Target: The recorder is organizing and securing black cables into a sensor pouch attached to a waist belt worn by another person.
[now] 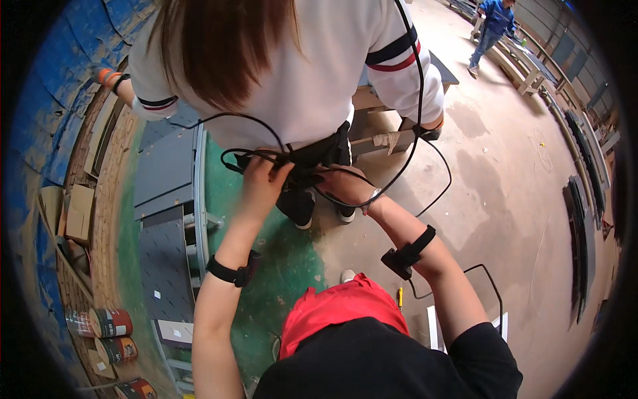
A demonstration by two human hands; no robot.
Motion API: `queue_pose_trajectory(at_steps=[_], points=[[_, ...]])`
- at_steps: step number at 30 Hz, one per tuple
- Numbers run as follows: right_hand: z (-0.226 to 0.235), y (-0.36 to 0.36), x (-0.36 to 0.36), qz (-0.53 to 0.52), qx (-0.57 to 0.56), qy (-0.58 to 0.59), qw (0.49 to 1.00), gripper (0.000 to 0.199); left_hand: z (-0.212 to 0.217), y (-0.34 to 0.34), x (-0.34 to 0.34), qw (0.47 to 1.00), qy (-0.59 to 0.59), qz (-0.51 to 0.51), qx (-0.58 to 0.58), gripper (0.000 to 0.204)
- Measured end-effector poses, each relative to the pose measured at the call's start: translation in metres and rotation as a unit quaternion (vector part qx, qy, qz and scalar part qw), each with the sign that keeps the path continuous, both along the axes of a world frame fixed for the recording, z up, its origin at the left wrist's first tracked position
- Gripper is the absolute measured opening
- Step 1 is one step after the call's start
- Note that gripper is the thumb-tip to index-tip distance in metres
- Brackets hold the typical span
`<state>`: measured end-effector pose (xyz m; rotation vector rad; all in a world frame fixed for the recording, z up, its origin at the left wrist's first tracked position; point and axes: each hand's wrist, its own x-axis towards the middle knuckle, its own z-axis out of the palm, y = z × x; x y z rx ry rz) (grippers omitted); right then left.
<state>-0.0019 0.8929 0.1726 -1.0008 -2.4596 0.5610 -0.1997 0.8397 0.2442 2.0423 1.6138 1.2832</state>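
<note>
A co-worker in a white top [332, 66] stands in front of me, back turned. At that person's waist sits a black bundle [307, 159], perhaps a pouch, with black cables looping out. My left hand [266, 183] is closed on the black cable [229, 154] at the bundle's left side. From the right, my right hand [347, 185] grips at the same bundle, its fingertips hidden among the dark parts. A long cable [421, 93] runs over the co-worker's right shoulder and curves down past my right hand. Black straps with small devices [399, 261] are round both my forearms.
Grey panels [163, 166] lie on a metal-framed stand at left, beside stacked boards and several paint cans [111, 322]. A workbench [382, 100] stands beyond the co-worker. Another person in blue [493, 26] is at the far right. Dark long pieces [577, 233] lie along the right.
</note>
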Motion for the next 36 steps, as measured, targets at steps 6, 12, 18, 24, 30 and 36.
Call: queue_pose_trajectory(at_steps=[6, 12, 18, 24, 30, 36], points=[[0.004, 0.005, -0.012, -0.021, -0.040, 0.007, 0.999, 0.030, -0.020, -0.018, 0.004, 0.998, -0.053, -0.019, -0.020, 0.031], [0.017, 0.005, -0.022, 0.011, -0.035, -0.061, 0.997, 0.027, -0.033, -0.029, 0.001, 0.954, -0.256, -0.056, -0.144, 0.023], [0.007, -0.012, -0.016, 0.019, -0.033, -0.038, 0.999, 0.019, -0.051, -0.031, -0.014, 0.999, -0.015, -0.001, -0.036, 0.023], [-0.017, -0.002, -0.016, 0.093, 0.019, 0.038, 0.995, 0.012, -0.041, -0.013, -0.012, 0.998, 0.036, 0.000, 0.041, 0.026], [-0.013, 0.000, -0.027, 0.054, -0.004, 0.014, 0.998, 0.014, -0.007, 0.012, -0.045, 0.952, -0.125, -0.102, -0.261, 0.024], [0.032, -0.022, -0.038, 0.069, 0.007, -0.013, 0.998, 0.013, 0.044, 0.008, -0.051, 0.934, -0.050, -0.092, -0.342, 0.029]])
